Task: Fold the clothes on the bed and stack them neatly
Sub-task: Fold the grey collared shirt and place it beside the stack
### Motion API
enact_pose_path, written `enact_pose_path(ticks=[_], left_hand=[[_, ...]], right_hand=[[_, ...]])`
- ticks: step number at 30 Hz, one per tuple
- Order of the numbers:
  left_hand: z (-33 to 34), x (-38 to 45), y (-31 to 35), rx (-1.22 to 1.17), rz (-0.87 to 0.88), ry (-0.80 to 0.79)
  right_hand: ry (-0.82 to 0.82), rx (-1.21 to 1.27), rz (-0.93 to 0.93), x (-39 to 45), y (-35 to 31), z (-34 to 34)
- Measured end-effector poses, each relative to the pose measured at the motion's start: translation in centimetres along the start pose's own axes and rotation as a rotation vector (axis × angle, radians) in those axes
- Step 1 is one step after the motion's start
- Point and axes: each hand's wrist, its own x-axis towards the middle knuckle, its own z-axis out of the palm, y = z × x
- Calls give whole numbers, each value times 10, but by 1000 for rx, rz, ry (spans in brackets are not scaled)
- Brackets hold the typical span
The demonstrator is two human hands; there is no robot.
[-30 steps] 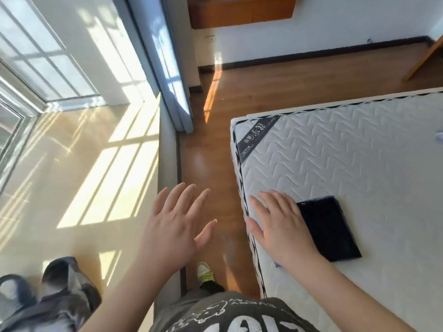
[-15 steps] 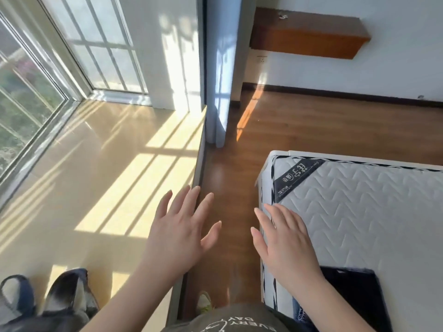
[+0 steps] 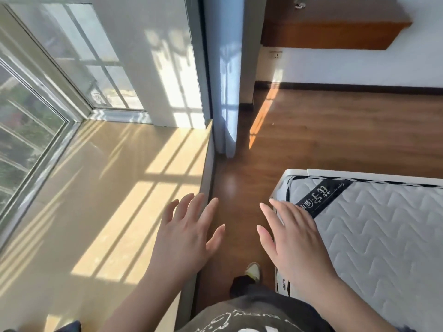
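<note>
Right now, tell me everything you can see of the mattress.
The mattress fills the lower right of the view, only its near corner showing. Its top is white, quilted fabric stitched in wavy lines. A black and white patterned trim runs along its edges, and a black diagonal label with white characters crosses the corner. It lies flat on a white frame above the wooden floor. The right hand, fingers straight, overlaps its corner; whether it touches is unclear.

The mattress (image 3: pixel 383 236) was white with wavy quilting and a black corner label (image 3: pixel 323 197); the floor (image 3: pixel 335 130) was brown wood, the window ledge (image 3: pixel 107 188) pale yellow.
</note>
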Motion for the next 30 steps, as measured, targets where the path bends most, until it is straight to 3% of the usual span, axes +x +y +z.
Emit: enact_pose_path(ticks=[7, 20, 30], left_hand=[[2, 99, 6, 87, 8, -19], [47, 280, -27, -7, 167, 255], [76, 418, -58, -32, 337, 44]], right_hand=[[26, -7, -85, 91, 58, -8], [144, -44, -32, 256, 94, -3], [61, -55, 221, 352, 118, -2]])
